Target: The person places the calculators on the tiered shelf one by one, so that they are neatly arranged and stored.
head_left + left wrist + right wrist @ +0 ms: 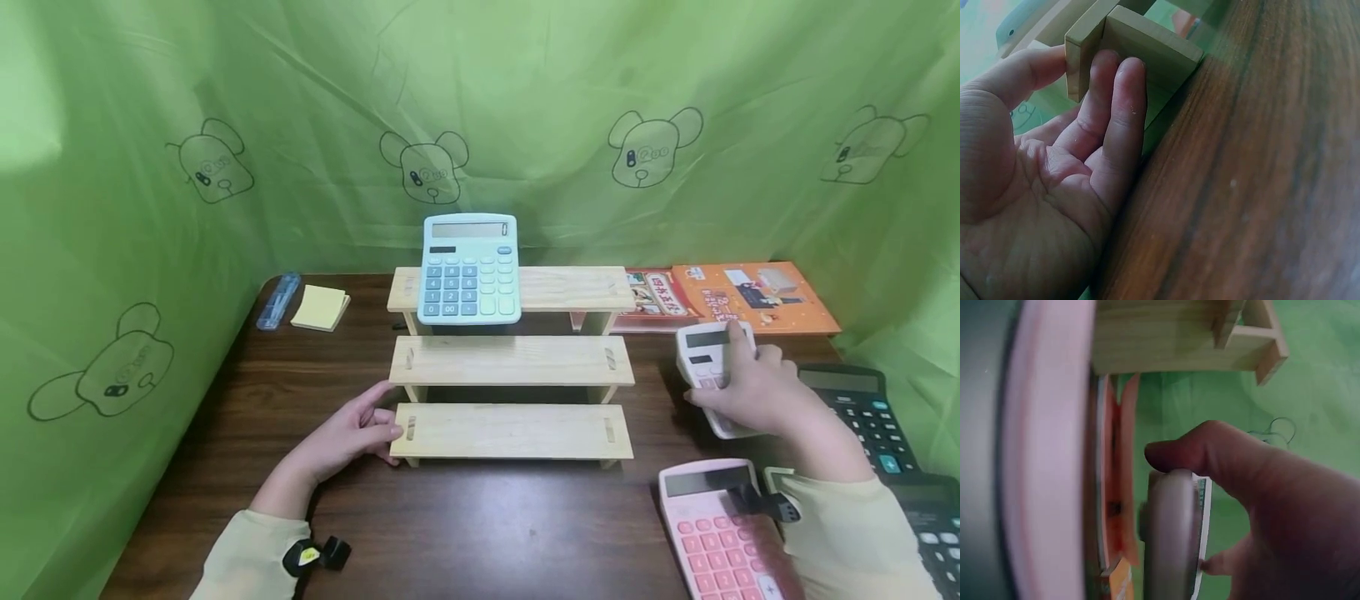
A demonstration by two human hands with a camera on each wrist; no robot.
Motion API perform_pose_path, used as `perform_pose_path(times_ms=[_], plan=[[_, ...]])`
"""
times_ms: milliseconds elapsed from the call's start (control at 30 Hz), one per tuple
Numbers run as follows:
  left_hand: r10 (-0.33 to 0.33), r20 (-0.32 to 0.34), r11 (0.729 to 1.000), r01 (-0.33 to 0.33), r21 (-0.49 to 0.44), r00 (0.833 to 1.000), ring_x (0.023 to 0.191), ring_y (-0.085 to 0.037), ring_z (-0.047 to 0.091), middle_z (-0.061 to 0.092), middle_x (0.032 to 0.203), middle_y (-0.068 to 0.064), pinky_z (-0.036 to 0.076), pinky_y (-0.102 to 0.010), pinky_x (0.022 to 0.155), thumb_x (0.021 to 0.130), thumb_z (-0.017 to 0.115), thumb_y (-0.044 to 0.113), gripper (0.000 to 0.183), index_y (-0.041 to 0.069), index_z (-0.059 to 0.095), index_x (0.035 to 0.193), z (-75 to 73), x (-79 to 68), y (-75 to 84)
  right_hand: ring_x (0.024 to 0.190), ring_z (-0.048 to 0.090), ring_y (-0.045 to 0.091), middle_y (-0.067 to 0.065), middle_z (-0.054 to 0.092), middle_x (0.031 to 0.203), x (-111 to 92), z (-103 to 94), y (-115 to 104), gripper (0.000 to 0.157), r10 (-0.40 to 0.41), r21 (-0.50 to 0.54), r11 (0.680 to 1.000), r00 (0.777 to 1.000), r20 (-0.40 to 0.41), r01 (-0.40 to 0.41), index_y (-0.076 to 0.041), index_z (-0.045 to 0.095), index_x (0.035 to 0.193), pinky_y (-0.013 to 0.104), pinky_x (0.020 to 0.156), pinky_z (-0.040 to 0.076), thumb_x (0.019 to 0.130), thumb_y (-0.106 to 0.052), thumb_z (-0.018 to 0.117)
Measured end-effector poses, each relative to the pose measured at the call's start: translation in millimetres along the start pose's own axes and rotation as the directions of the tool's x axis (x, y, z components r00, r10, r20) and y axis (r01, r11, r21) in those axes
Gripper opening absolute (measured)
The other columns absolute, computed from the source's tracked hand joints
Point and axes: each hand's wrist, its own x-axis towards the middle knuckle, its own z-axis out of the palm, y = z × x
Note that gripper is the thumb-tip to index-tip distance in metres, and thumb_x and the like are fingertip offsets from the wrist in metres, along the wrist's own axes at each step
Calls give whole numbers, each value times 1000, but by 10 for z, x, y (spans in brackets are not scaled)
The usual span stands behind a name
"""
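Note:
A three-tier wooden shelf (510, 429) stands mid-table. My left hand (345, 437) grips the left end of its bottom tier. In the left wrist view that hand (1054, 162) has its thumb on the plank's end and fingertips against the wooden leg (1147, 47). My right hand (772, 392), right of the shelf, holds a white calculator (705, 367) tilted, between thumb and fingers. Seen edge-on and blurred, the calculator (1172, 531) lies under the thumb of the right hand (1285, 506) in the right wrist view. A light blue calculator (470, 271) leans upright on the top tier.
A pink calculator (708, 529) lies at the front right, near black calculators (862, 408) partly behind the right arm. Orange and red books (757, 296) lie at the back right. Yellow sticky notes (320, 307) and a blue clear item (279, 302) sit back left. Green curtain (525, 108) encloses the table.

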Motion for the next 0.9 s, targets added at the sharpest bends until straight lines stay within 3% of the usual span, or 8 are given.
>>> perform_pose_path(times_ms=[267, 433, 600, 900], plan=[[10, -9, 998, -11, -58, 1000, 79, -33, 68, 65, 103, -28, 56, -53, 69, 97, 57, 5, 73, 6, 8, 151, 19, -217, -104, 102, 35, 56, 43, 26, 130, -59, -53, -423, 129, -5, 31, 999, 984, -179, 11, -9, -1, 155, 68, 59, 38, 67, -63, 76], [18, -7, 998, -19, -58, 1000, 78, -32, 67, 65, 102, -28, 56, -52, 70, 97, 58, 8, 71, 8, 12, 151, 46, -142, -101, 116, 25, 61, 41, 20, 141, -184, -199, -607, 125, 12, 41, 999, 950, -311, 0, -14, 0, 156, 77, 67, 27, 68, -54, 79], [25, 1, 999, -25, -39, 1000, 78, -34, 67, 65, 103, -28, 55, -53, 70, 97, 58, 9, 71, 9, 11, 151, 40, -61, -51, 119, 24, 61, 36, 20, 145, -279, -318, -863, 122, -18, 58, 997, 924, -381, 44, -16, 3, 157, 77, 70, 26, 69, -52, 79], [-2, -1, 1000, 2, -14, 1000, 82, -38, 66, 65, 102, -27, 55, -55, 71, 97, 59, 13, 68, 15, 17, 151, 21, 9, -17, 121, 26, 55, 25, 21, 150, -307, -323, -1169, 101, -85, 99, 982, 836, -543, 164, -20, 32, 152, 73, 85, 20, 66, -39, 81]])
